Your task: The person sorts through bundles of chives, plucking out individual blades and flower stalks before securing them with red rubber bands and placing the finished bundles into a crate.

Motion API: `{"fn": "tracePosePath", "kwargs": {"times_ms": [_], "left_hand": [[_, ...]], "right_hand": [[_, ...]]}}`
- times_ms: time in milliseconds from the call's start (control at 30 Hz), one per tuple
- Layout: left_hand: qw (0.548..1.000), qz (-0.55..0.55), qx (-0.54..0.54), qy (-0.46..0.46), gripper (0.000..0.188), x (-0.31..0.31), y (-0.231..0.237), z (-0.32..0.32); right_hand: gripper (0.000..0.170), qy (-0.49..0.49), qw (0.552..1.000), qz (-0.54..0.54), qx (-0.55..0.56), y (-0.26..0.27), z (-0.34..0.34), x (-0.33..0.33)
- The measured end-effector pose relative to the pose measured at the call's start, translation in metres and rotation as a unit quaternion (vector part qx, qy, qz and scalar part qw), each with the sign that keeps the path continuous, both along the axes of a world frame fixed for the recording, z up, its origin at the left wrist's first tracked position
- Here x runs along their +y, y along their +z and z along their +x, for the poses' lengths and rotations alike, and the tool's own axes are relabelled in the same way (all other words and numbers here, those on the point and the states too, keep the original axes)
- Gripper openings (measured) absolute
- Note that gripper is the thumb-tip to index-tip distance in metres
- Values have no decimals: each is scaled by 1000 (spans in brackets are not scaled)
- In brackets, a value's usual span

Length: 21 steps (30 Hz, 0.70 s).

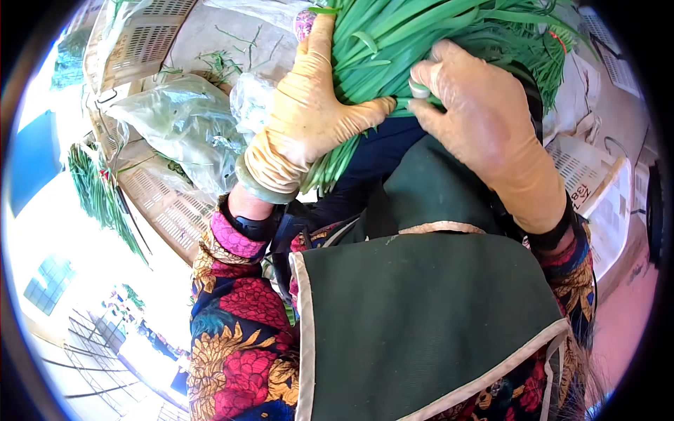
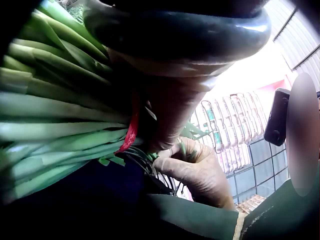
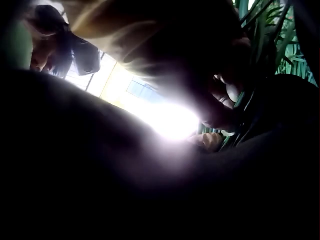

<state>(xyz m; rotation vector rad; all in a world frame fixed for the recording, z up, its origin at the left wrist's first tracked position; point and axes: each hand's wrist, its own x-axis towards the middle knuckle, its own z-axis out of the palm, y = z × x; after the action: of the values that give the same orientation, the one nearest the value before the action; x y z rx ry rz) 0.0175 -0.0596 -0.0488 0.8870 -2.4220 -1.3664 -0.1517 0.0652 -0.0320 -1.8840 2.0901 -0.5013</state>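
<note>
A thick bundle of long, flat green garlic chives (image 1: 393, 42) lies across the person's lap at the top of the head view. The gloved left hand (image 1: 302, 105) rests on its left side, index finger straight and thumb stretched out across the leaves; its other fingers are partly hidden. A red band (image 2: 131, 127) circles the bundle in the left wrist view. Thumb and forefinger of the gloved right hand (image 1: 484, 116) pinch thin green leaves at the bundle's near side. A small pale ring-like piece (image 1: 419, 90) shows at the right fingertips. The right wrist view is mostly dark.
Clear plastic bags (image 1: 182, 119) lie over a perforated crate (image 1: 165, 203) on the left. Another bunch of greens (image 1: 98, 189) sits farther left. A lettered white crate (image 1: 590, 175) stands at right. Loose scraps (image 1: 221, 63) lie beyond the left hand. A dark green apron (image 1: 421, 316) covers the person's front.
</note>
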Motion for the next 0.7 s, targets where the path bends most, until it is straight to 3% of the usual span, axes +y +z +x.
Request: {"fn": "tracePosePath", "kwargs": {"times_ms": [33, 133, 233, 300, 400, 500, 567, 700], "left_hand": [[1000, -5, 26, -16, 106, -2, -5, 1], [999, -5, -35, -32, 119, -11, -7, 6], [998, 52, -5, -22, 121, -15, -11, 7], [999, 36, -10, -20, 118, -15, -9, 8], [999, 32, -2, -19, 117, -15, -11, 8], [999, 37, 3, -16, 117, -17, -15, 9], [1000, 27, 7, -14, 117, -17, -18, 9], [1000, -12, -11, 0, 117, -13, -15, 6]], "right_hand": [[23, 0, 1000, 3, 2, 3, 2, 0], [16, -2, 1000, -1, -3, 11, 11, 1], [16, 1, 999, 34, -22, 13, 15, -3], [18, 23, 997, 61, -52, 16, 13, -3], [19, 33, 998, 35, 31, 5, 25, 3], [19, 35, 999, -17, -21, 0, 32, 7], [19, 56, 996, 30, -63, -3, 37, 14], [21, 88, 995, 39, -1, -1, 43, 11]]}}
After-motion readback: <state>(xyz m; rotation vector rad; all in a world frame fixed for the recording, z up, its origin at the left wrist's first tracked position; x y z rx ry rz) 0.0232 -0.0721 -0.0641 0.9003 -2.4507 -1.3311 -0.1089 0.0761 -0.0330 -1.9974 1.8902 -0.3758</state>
